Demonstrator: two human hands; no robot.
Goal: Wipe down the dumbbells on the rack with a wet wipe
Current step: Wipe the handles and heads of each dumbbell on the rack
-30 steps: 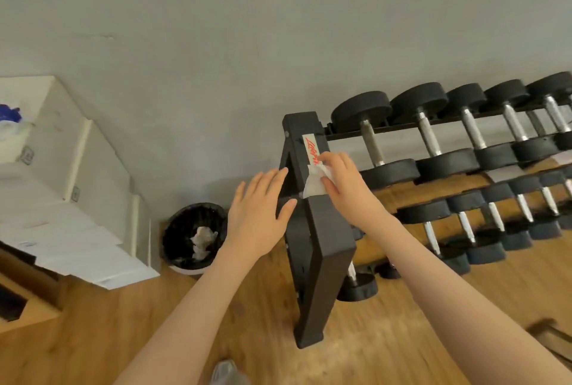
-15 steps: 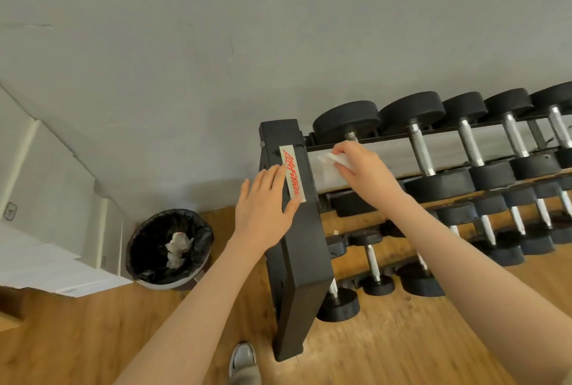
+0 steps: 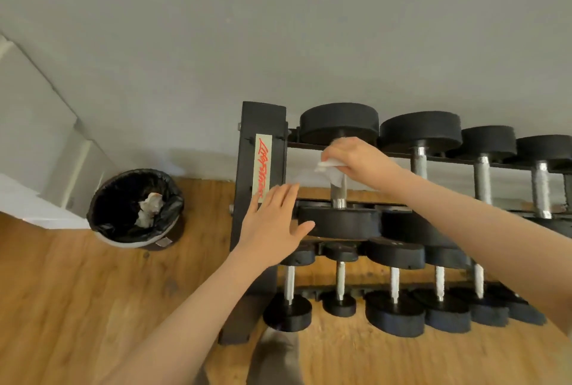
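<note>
A plain grey wall (image 3: 278,28) meets a warm wood-plank floor (image 3: 77,292), and the black steel rack (image 3: 257,124) stands hard against that wall, its upright post bearing a pale label with red script. To the post's left the floor lies open as far as a round bin (image 3: 136,208) lined with glossy black plastic and holding crumpled white tissue. On the top tier, the leftmost dumbbell (image 3: 340,223) has matte black disc heads and a bright metal handle. The right hand (image 3: 359,162) curls round the white wet wipe (image 3: 328,168), pressing it onto that handle near the far head. The left hand (image 3: 272,223) is spread flat, fingers straight, at the post's edge beside the near head. Smaller dumbbells line the lower tier.
</note>
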